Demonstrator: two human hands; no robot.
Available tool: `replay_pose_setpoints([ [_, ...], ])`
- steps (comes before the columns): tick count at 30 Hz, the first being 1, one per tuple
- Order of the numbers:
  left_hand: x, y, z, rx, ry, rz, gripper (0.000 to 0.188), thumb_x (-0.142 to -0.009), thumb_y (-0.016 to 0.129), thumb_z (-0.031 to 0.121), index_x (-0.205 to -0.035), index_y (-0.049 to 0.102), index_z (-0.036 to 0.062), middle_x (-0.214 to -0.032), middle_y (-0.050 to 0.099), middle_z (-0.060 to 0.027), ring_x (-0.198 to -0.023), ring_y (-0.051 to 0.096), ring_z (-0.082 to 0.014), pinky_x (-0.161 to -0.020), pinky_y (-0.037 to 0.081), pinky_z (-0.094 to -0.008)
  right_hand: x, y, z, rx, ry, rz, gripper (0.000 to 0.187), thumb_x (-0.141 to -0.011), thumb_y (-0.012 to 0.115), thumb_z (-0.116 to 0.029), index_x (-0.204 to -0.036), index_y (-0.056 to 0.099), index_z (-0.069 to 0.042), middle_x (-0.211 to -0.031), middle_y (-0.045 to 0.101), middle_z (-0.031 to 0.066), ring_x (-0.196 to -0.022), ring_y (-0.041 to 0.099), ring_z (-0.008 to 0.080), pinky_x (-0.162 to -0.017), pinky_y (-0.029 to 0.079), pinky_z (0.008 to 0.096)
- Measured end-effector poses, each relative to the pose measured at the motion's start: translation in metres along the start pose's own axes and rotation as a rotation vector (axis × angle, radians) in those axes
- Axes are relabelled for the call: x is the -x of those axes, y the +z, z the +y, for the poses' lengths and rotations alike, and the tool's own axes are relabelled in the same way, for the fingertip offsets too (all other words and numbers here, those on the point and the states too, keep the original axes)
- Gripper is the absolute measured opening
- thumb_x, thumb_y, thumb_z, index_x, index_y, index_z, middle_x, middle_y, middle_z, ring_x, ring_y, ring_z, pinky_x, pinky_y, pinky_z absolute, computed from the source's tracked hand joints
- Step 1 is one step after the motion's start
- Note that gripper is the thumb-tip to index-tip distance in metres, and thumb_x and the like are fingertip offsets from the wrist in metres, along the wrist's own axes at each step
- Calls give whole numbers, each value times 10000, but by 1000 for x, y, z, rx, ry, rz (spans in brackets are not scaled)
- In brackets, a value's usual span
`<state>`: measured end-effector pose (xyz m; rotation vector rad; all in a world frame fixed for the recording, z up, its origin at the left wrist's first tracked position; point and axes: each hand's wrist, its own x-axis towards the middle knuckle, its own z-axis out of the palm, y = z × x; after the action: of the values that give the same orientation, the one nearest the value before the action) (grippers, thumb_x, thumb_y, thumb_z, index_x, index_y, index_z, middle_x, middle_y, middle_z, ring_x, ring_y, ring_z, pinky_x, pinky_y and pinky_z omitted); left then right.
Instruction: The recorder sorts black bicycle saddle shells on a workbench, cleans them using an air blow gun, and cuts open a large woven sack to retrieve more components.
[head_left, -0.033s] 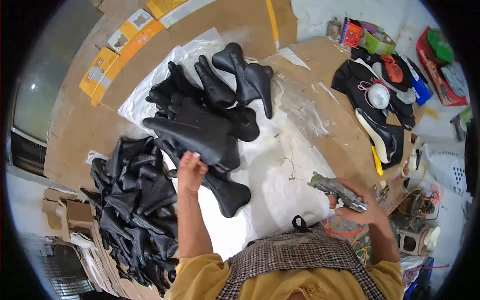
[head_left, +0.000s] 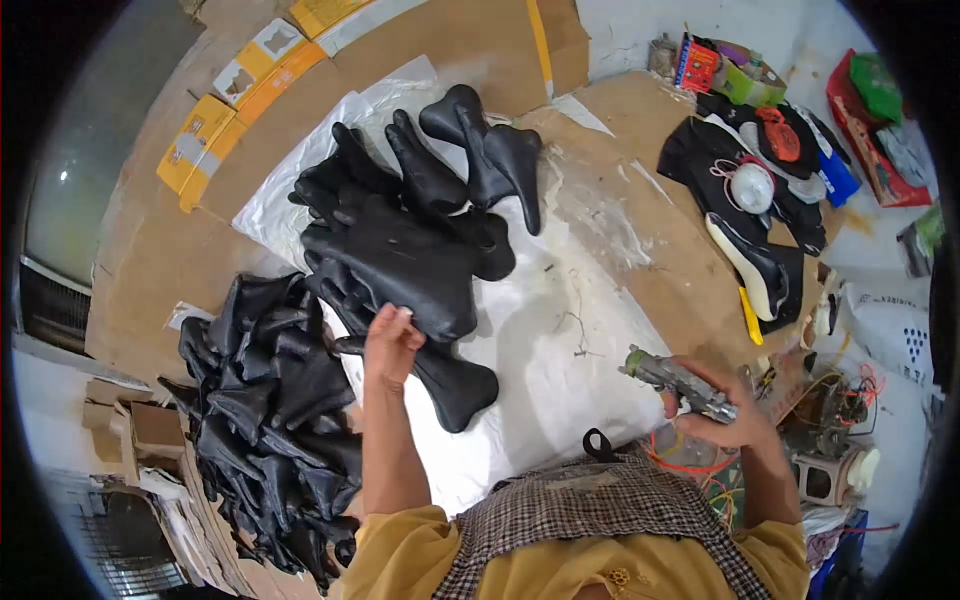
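With bent fingers, my left hand (head_left: 393, 340) grips the lower edge of a large black bicycle saddle (head_left: 400, 275), which is held over other saddles. My right hand (head_left: 728, 405) is wrapped round a worn grey metal hand tool (head_left: 682, 383), whose blunt, greenish end points left; its exact kind I cannot make out. Below my left hand's saddle, another black saddle (head_left: 455, 388) lies on the white sheet (head_left: 540, 400). Farther back are several more, among them a pair of touching saddles (head_left: 485, 150). My fingers partly hide the held saddle's near edge.
To the left is a heap of black saddles or covers (head_left: 270, 400). Cardboard (head_left: 590, 190) covers the worktop. At the right lie a black-and-white saddle (head_left: 745, 265), a white string spool (head_left: 752, 188) and a yellow-handled tool (head_left: 751, 316). An orange hose (head_left: 690, 465) curls beside my apron.
The saddle in my left hand has turned slightly, its narrow end drawing in from the left. My right hand and its tool have barely shifted.
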<state>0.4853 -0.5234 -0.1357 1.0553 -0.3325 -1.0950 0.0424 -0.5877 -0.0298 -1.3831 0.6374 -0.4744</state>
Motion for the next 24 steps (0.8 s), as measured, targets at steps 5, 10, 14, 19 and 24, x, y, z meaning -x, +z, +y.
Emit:
replay_pose_setpoints([
  [5, 18, 17, -56, -14, -181, -249, 98, -854, 533, 61, -933, 591, 60, -756, 616, 0, -576, 566, -105, -554, 476, -243, 40, 1, -13, 162, -8, -2, 601, -711, 702, -63, -1249, 443, 4, -912, 592, 40, -806, 545, 84, -742, 436, 227],
  [10, 56, 5, -77, -146, -327, -356, 203, -837, 566, 86, -1035, 594, 53, -865, 644, -7, -708, 592, -102, -624, 476, -245, 45, 25, -41, 122, -142, -19, 596, -711, 693, -48, -1247, 441, 9, -892, 596, 38, -787, 557, 88, -716, 446, 224],
  [14, 90, -17, -79, -115, -322, -320, 208, -837, 565, 83, -1041, 593, 51, -882, 647, -12, -740, 595, -107, -663, 480, -248, 49, 37, -42, 73, -175, 40, 591, -711, 695, -49, -1245, 447, -2, -861, 598, 40, -768, 565, 91, -701, 455, 231],
  [19, 102, -53, -59, -83, -183, -222, 153, -821, 575, 59, -973, 595, 60, -816, 639, -26, -610, 590, -112, -553, 488, -228, 59, 30, -20, 205, -9, -125, 555, -736, 678, -56, -1242, 455, -6, -849, 595, 31, -764, 551, 83, -711, 447, 228],
  [24, 93, -38, 27, 252, 467, 221, 180, -861, 532, 149, -1026, 532, 76, -990, 599, -56, -818, 598, -189, -668, 517, -305, 55, 22, -9, 58, -17, -81, 611, -738, 684, -47, -1282, 407, -15, -908, 582, 24, -817, 537, 75, -743, 442, 229],
])
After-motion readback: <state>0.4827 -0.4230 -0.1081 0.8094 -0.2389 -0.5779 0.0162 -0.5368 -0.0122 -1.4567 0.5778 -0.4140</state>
